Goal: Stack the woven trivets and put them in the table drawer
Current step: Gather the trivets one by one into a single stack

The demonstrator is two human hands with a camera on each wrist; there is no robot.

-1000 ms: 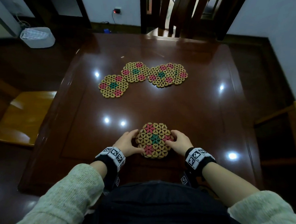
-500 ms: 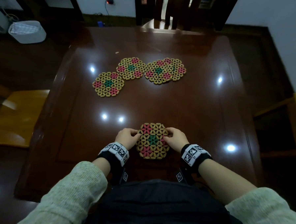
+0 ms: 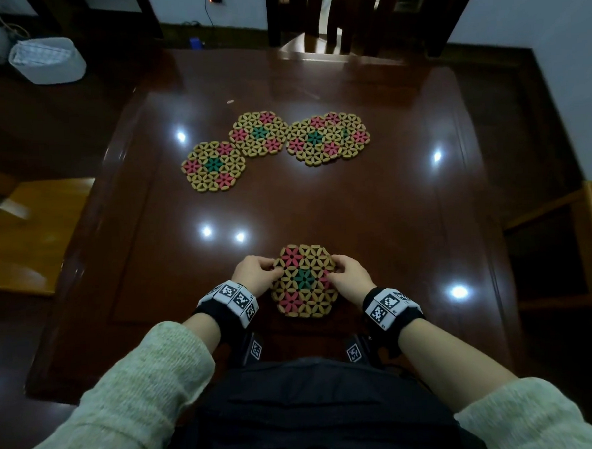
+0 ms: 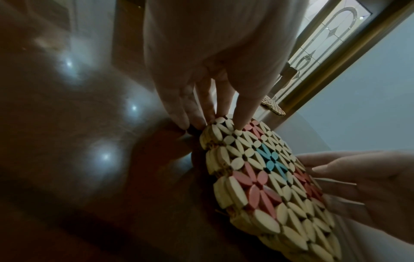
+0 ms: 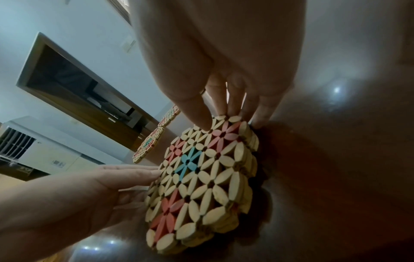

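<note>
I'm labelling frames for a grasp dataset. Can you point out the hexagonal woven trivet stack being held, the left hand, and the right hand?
hexagonal woven trivet stack (image 3: 304, 280): head view, green centre flower of the top trivet.
left hand (image 3: 254, 274): head view, back of the hand.
right hand (image 3: 350, 276): head view, back of the hand.

Trivet stack before loose trivets
</note>
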